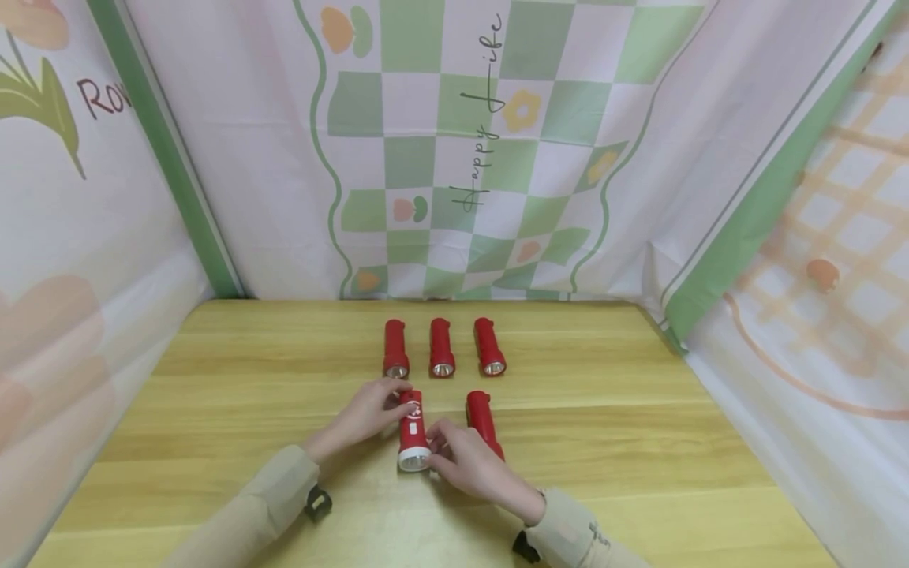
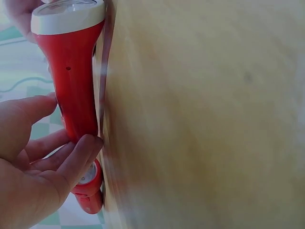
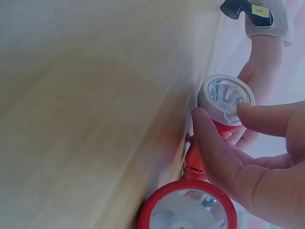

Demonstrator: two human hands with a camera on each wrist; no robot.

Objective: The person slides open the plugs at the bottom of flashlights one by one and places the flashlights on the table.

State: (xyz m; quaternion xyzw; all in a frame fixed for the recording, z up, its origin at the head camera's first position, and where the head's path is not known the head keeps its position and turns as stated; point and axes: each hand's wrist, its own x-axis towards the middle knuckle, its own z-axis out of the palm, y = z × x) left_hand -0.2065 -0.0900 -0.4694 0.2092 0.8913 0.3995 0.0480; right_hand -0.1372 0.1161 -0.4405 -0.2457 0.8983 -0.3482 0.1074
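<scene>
A red flashlight with a white head ring [image 1: 411, 436] lies on the table, its lens toward me. My left hand [image 1: 368, 412] pinches its tail end between thumb and fingers. At the head, my right hand [image 1: 469, 464] holds the white rim; the right wrist view shows the thumb on the lens edge [image 3: 228, 97] and the forefinger on the rim's other side. Just right of it, partly covered by my right hand, is an all-red flashlight [image 1: 482, 418]. In the left wrist view the held flashlight's red body [image 2: 75, 76] shows a small dark hole.
Three more red flashlights stretch in a row behind: left [image 1: 394, 347], middle [image 1: 441, 345] and right [image 1: 488, 345], lenses toward me. The wooden table [image 1: 625, 442] ends at a patterned curtain [image 1: 469, 158] at the back, with cloth on both sides.
</scene>
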